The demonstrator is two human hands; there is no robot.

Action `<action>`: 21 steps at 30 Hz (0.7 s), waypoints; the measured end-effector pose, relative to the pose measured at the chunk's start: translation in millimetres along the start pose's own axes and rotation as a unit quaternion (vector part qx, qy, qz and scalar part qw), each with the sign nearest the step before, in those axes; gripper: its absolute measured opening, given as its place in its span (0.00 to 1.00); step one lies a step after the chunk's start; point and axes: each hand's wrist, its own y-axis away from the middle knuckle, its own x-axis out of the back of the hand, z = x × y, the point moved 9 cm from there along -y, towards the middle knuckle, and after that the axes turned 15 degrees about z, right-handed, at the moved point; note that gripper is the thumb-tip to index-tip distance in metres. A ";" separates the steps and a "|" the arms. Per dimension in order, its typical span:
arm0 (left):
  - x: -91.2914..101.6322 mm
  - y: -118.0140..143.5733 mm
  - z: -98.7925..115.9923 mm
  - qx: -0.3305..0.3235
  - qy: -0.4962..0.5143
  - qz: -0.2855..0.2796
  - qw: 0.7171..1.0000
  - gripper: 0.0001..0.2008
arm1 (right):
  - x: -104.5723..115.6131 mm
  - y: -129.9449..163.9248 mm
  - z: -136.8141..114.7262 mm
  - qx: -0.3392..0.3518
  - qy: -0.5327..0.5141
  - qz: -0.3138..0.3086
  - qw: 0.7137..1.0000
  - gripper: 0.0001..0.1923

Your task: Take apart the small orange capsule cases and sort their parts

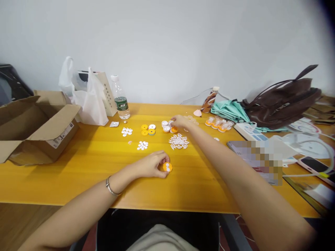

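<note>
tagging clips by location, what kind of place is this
Probably an office or informal workroom, not a factory line: a plain wooden desk against a bare wall, with a handbag, a water bottle and an open cardboard box around small craft parts.

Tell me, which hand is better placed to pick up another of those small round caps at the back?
Probably the right hand. It is stretched out over the cluster of round caps and touches them, while the left hand sits nearer the table edge, holding an orange disc.
</note>
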 end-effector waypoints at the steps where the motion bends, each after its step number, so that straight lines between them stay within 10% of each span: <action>1: 0.2 0.0 0.0 0.000 -0.001 0.001 1.000 0.13 | -0.5 1.0 0.6 -0.001 -0.004 -0.001 1.000 0.15; 11: -1.5 0.1 -0.1 -0.003 -0.005 -0.006 1.000 0.13 | 10.8 26.2 -6.3 -0.003 -0.074 0.065 0.995 0.18; 16: -1.8 1.1 -0.8 -0.008 -0.004 -0.011 1.000 0.13 | 50.0 83.2 -32.4 0.153 -0.250 0.185 0.938 0.15; 21: -0.2 1.7 -1.7 -0.002 -0.005 -0.024 1.000 0.14 | 25.0 163.6 -40.9 0.235 -0.257 -0.036 0.937 0.14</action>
